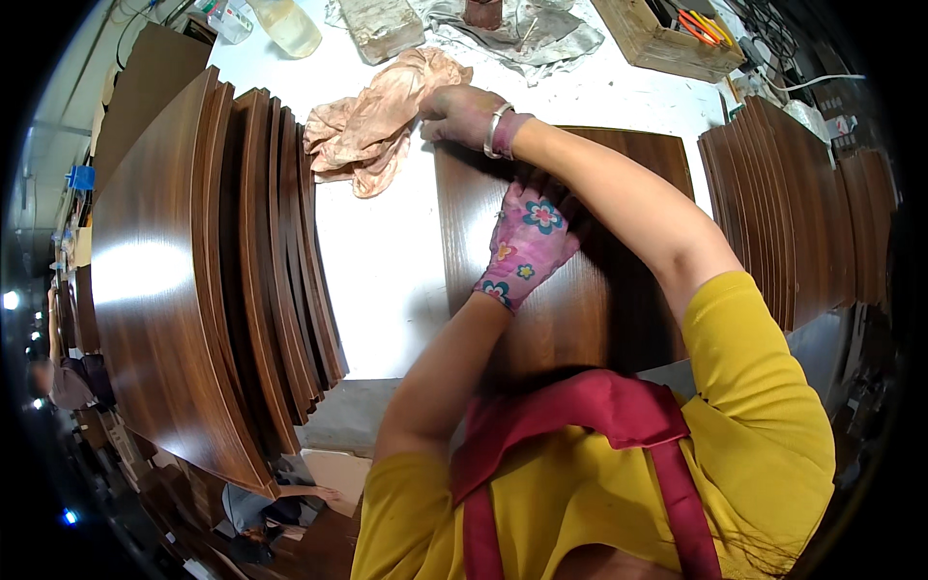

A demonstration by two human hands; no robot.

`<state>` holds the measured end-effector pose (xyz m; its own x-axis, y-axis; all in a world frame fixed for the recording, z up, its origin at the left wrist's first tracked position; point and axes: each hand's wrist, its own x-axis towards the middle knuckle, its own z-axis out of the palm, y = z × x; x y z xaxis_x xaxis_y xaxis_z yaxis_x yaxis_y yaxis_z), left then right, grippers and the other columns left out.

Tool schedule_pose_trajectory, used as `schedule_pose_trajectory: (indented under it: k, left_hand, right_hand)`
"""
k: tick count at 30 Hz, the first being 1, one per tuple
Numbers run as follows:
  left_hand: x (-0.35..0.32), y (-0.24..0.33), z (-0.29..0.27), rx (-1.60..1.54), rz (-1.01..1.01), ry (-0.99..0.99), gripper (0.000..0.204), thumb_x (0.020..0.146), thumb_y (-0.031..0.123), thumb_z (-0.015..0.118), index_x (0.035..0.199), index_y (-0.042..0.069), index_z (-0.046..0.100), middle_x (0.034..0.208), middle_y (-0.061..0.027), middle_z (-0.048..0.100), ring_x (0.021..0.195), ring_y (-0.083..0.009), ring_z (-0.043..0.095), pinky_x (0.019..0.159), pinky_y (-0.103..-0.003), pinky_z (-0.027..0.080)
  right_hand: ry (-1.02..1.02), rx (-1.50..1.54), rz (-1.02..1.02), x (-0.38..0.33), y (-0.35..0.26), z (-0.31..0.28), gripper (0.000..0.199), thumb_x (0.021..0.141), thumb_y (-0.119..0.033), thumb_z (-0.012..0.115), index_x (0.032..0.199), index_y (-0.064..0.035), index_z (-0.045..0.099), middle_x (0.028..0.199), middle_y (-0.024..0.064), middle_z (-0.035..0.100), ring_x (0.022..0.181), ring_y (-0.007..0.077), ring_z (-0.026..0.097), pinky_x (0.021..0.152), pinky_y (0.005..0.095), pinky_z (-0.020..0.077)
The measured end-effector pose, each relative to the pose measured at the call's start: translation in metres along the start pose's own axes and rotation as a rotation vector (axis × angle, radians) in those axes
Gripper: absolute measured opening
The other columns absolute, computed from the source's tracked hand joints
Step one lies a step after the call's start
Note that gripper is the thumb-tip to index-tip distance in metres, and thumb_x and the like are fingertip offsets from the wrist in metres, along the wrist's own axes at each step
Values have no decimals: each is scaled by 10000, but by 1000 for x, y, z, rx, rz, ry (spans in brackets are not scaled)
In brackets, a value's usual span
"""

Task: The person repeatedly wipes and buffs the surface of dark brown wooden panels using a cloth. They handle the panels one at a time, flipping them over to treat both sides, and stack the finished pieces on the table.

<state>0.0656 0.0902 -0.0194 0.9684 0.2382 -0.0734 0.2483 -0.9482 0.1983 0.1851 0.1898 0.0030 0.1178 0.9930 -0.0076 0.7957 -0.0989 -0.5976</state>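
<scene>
While left hand point(532, 237) lies over panel point(556, 338) | right hand point(468, 116) — beside cloth point(372, 130)

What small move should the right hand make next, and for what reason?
Probably the right hand should close on the crumpled cloth: it is right beside it, near the far left corner of the brown panel. The left hand is on that panel, so it could steady it meanwhile. Whether the right hand touches the cloth is unclear.

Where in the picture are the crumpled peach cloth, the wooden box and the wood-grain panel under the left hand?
Crumpled peach cloth point(370, 126): head view, on its creased middle.
Wooden box point(677, 57): head view, front wall.
Wood-grain panel point(570, 324): head view, bare near part.
</scene>
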Motion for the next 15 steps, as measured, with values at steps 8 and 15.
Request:
schedule_pose_trajectory:
  k: [8, 15]
  left_hand:
    - [-1, -6, 15, -111, 50, 318, 491, 875, 459, 561, 1246, 142, 607, 1396, -100, 490, 1330, -297, 399, 1102, -478, 274]
    - [4, 2, -7, -20, -22, -51, 567, 902, 447, 458, 1398, 173, 481, 1488, -77, 394, 1415, -259, 274, 1160, -461, 136]
  right_hand:
    - [-236, -85, 172, -11, 19, -36, 287, 833, -372, 712, 915, -97, 702, 823, 58, 695, 766, 181, 639, 729, 323, 486]
    - [-93, 31, 120, 1, 3, -11, 264, 771, -294, 704, 950, -99, 710, 897, 98, 706, 847, 242, 665, 764, 356, 502]
